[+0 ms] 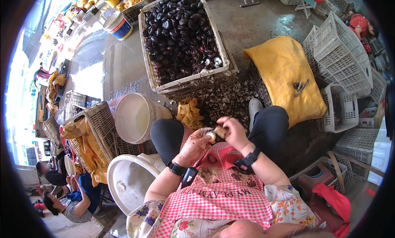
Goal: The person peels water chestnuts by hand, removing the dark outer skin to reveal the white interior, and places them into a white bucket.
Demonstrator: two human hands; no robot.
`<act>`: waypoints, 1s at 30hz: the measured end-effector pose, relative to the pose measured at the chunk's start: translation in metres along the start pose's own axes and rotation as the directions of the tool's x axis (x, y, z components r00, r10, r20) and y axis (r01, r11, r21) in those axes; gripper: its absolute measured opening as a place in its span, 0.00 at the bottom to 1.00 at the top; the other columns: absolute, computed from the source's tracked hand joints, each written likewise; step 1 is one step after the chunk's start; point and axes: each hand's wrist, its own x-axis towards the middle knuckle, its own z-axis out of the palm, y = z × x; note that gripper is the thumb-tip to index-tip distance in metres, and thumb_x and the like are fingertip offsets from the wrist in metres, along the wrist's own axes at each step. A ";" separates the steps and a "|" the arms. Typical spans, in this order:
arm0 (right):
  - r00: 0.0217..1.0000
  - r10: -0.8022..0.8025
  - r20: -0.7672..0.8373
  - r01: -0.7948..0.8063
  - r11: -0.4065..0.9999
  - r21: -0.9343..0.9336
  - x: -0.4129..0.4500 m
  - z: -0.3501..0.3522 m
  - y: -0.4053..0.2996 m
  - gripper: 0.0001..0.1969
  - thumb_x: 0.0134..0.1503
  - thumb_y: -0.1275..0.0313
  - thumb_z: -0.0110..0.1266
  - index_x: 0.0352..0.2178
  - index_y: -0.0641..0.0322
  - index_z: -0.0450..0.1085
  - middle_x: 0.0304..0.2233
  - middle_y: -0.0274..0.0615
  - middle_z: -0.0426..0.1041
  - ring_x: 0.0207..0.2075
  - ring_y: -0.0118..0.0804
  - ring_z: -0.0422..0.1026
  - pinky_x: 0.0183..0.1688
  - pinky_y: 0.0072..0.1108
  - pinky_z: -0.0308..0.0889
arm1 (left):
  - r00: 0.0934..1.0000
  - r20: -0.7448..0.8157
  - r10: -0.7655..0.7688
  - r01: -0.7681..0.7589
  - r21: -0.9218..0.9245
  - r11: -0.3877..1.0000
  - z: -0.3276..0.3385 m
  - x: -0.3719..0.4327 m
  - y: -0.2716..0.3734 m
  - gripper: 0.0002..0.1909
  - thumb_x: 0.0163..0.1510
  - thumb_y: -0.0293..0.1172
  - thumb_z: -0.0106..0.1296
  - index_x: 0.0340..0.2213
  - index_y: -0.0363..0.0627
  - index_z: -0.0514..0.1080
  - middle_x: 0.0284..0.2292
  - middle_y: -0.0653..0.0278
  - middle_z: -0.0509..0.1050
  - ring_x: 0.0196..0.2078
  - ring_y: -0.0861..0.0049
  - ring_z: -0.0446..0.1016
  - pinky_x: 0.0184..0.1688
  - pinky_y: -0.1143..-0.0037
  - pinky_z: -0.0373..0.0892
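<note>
In my left hand (195, 145) a roundish piece with a white face (211, 135) is pinched between fingers and thumb, above my lap. My right hand (235, 131) grips a short brown handle-like object (220, 132), close beside the white piece; its working end is hidden or blurred. Ahead of my knees a large white plastic crate (153, 87) is heaped with dark, glossy purplish-black corms (182, 28). A few pieces with white faces (218, 61) lie at its near right corner.
Peelings (228, 99) litter the floor. At left stand a white bucket (132, 117), a larger white tub (123, 179) and a crate with yellow sacking (89, 145). A yellow sack (284, 74) bears small tools (301, 88). Stacked crates (342, 53) stand right; a person (71, 204) sits lower left.
</note>
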 end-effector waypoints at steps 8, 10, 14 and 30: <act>0.980 -0.164 -0.115 0.169 0.985 0.037 -0.003 0.010 0.013 0.18 0.51 0.61 0.64 0.38 0.60 0.69 0.30 0.42 0.74 0.27 0.38 0.73 0.32 0.25 0.69 | 0.995 -0.093 0.042 -0.041 0.019 0.999 -0.005 0.006 -0.001 0.11 0.57 0.22 0.50 0.43 0.42 0.68 0.36 0.63 0.74 0.36 0.73 0.75 0.37 0.77 0.73; 0.992 0.028 -0.120 -0.026 0.999 0.021 -0.001 0.009 0.027 0.17 0.51 0.63 0.64 0.37 0.60 0.69 0.28 0.42 0.74 0.26 0.38 0.73 0.32 0.25 0.69 | 0.997 -0.077 0.009 -0.005 0.052 0.999 0.001 0.001 0.005 0.12 0.56 0.21 0.50 0.43 0.42 0.68 0.35 0.64 0.74 0.34 0.76 0.75 0.34 0.79 0.71; 0.989 0.089 -0.117 -0.076 0.991 0.110 -0.007 0.008 0.046 0.15 0.51 0.68 0.64 0.37 0.61 0.69 0.31 0.40 0.74 0.28 0.36 0.72 0.33 0.23 0.69 | 0.999 -0.030 0.011 -0.011 0.001 1.000 -0.006 0.004 0.007 0.14 0.55 0.21 0.51 0.44 0.41 0.68 0.36 0.63 0.75 0.34 0.79 0.74 0.33 0.81 0.69; 0.952 0.244 -0.186 -0.249 0.968 -0.002 0.006 0.017 0.053 0.17 0.52 0.61 0.63 0.37 0.59 0.69 0.22 0.42 0.71 0.23 0.41 0.71 0.27 0.28 0.68 | 0.997 0.008 -0.076 0.076 -0.087 0.993 -0.011 -0.001 0.004 0.16 0.58 0.22 0.48 0.49 0.40 0.66 0.39 0.60 0.74 0.39 0.73 0.75 0.38 0.75 0.72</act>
